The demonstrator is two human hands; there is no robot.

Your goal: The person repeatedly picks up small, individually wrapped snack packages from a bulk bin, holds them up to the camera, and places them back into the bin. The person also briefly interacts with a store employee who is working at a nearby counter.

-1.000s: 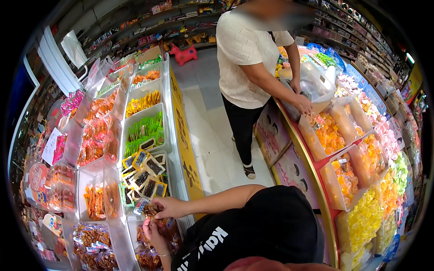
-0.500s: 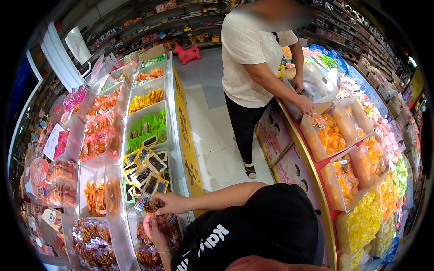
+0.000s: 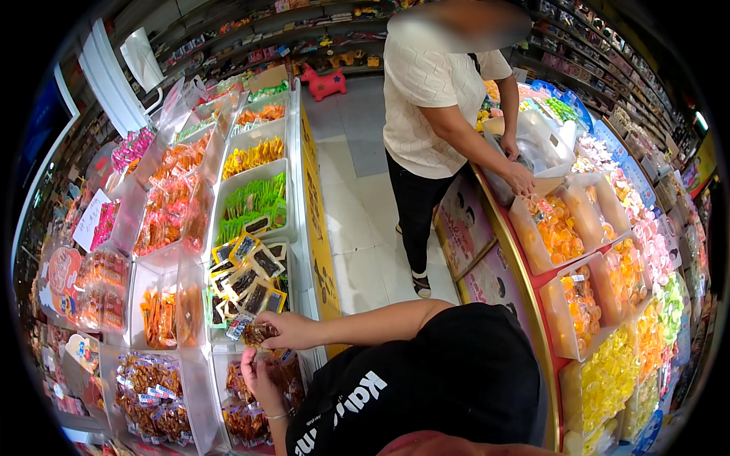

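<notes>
My right hand [image 3: 290, 332] pinches a small clear packet of brown snack [image 3: 258, 333] with a blue-and-white label. It is over the near edge of a bin of dark snack packets with yellow or white borders [image 3: 255, 273]. Just below it, my left hand [image 3: 262, 382] has its fingers apart and raised, with nothing visible in them. That hand hovers over a translucent bin of similar brown packets [image 3: 237, 414]. A narrow gap separates its fingertips from the held packet.
Bins of orange sticks [image 3: 159, 319], green packets [image 3: 255, 199] and yellow packets [image 3: 253, 156] line the left counter. Across the aisle [image 3: 348, 220], another person [image 3: 430, 114] reaches toward bins of orange jelly sweets [image 3: 559, 237]. A red toy animal [image 3: 325, 83] stands at the far end.
My left hand has drawn slightly down and away from the packet, its fingers now more spread. The right hand still holds the packet, a little higher. The view has shifted slightly.
</notes>
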